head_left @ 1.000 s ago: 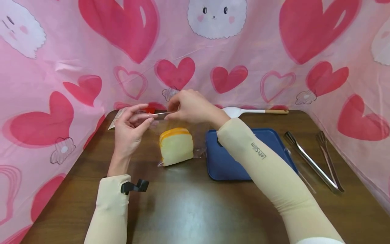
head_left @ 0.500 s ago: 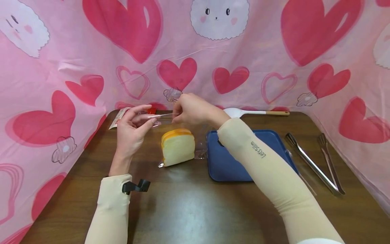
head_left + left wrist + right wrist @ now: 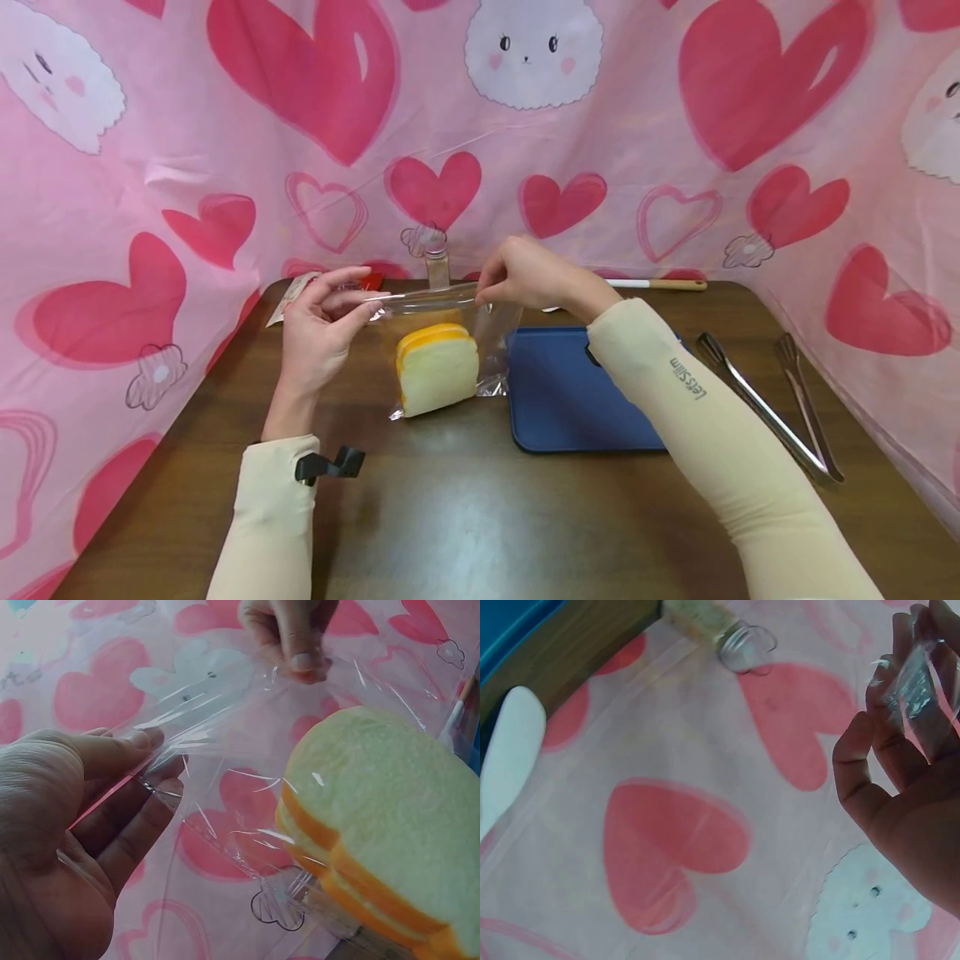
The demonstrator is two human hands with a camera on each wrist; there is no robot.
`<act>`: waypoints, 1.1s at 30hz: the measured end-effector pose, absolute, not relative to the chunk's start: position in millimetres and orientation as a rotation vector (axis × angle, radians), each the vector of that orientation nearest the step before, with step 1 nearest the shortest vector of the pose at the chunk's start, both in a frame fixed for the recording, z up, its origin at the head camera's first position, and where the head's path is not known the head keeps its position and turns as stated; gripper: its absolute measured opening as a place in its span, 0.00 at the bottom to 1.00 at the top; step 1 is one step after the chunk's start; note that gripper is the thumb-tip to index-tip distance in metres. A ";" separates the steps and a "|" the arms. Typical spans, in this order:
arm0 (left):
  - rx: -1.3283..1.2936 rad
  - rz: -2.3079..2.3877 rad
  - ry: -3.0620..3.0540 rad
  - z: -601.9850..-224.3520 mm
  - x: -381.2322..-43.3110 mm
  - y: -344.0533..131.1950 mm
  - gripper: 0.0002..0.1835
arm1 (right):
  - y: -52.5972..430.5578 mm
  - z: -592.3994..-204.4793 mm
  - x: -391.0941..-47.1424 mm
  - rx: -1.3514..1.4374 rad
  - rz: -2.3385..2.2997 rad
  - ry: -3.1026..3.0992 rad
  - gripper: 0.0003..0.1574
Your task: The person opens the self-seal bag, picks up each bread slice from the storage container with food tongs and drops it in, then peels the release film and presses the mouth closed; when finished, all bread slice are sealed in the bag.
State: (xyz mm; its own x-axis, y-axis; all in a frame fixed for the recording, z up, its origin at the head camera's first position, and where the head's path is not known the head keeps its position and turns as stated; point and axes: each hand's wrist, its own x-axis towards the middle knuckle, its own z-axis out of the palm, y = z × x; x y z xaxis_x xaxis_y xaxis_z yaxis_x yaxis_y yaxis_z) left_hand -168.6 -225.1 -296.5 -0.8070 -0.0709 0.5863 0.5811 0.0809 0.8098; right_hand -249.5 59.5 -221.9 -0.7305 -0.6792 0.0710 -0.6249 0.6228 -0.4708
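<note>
Slices of bread (image 3: 438, 377) with orange crusts stand inside a clear plastic bag (image 3: 492, 354) on the table. At the bag's upper left edge, my left hand (image 3: 318, 337) pinches the film between thumb and fingers. My right hand (image 3: 536, 275) grips the same top edge farther right, so the film is stretched between the hands. The left wrist view shows the bread (image 3: 382, 817) through the shiny film beyond the left thumb. In the right wrist view a crumpled bit of film (image 3: 915, 690) lies in the fingers of the right hand (image 3: 907, 772).
A blue tray (image 3: 577, 408) lies right of the bag, partly under the right forearm. Metal tongs (image 3: 765, 408) lie farther right. Behind stand a small glass jar (image 3: 437, 268) and a white utensil with a wooden handle (image 3: 675, 284). A red-and-white packet (image 3: 296, 293) is at back left.
My right hand has moved to the right, away from the left hand. The bag's top edge is now spread wider between them. The jar behind has come into view.
</note>
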 end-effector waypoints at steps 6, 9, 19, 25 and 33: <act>-0.540 -1.794 -1.885 -295.6 -167.1 -225.6 0.22 | 81.0 -230.2 -249.4 -1.022 -0.819 2.713 0.04; -0.507 -1.749 -1.911 -295.0 -165.8 -227.0 0.22 | 89.1 -233.8 -250.4 -0.983 -0.857 2.719 0.03; -0.538 -1.742 -1.921 -295.3 -168.4 -234.0 0.22 | 109.5 -242.6 -251.8 -0.877 -1.110 2.627 0.10; -0.543 -1.856 -1.885 -295.5 -170.4 -237.3 0.23 | 111.9 -245.3 -251.9 -0.881 -1.179 2.580 0.12; -0.550 -1.931 -2.000 -299.6 -173.2 -242.7 0.21 | 111.9 -247.5 -251.2 -0.907 -1.219 2.578 0.13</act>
State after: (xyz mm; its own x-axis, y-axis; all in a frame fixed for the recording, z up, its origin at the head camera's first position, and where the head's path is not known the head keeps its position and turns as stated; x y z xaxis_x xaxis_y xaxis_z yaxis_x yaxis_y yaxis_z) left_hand -173.2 -242.7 -299.6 -0.8796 0.0614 0.4718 0.4737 0.0199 0.8805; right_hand -251.2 111.9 -247.5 -0.8063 -0.5797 0.1178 -0.4589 0.4874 -0.7428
